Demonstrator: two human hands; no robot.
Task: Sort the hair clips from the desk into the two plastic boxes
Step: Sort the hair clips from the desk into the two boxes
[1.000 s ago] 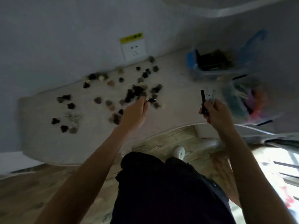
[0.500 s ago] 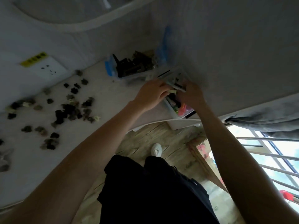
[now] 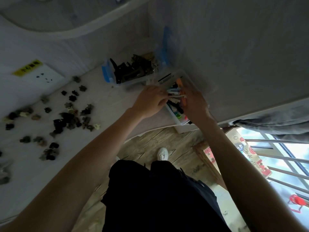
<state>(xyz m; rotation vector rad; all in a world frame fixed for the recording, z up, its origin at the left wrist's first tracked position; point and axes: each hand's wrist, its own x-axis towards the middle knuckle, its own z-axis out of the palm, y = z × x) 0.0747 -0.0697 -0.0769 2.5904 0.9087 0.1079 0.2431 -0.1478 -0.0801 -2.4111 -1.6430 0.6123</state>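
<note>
- Hands meet over the near plastic box [image 3: 197, 77]: the left hand [image 3: 148, 102] curls at its rim, fingertips against a bundle of long pale clips [image 3: 174, 93], while the right hand [image 3: 194, 104] reaches in from the other side, fingers bent down among the coloured clips; whether it is actually pinching one I cannot tell.
- Those long clips look light, stiff and a bit slick; I'd say they are best held flat across the middle, not by the springy ends.
- Small claw clips [image 3: 70, 118] lie scattered over the table [image 3: 117, 104], well apart from the boxes — tiny, hard, toothed things, so they look easy to pinch by the body and likely to snag one another in the clump.
- Behind sits the blue-latched box [image 3: 107, 76], piled with dark clips, just beside the near box.
- Wall socket [image 3: 43, 76] sits left, a curtain [image 3: 274, 126] hangs right; the near box stands by the table edge, so a nudge could tip it.
</note>
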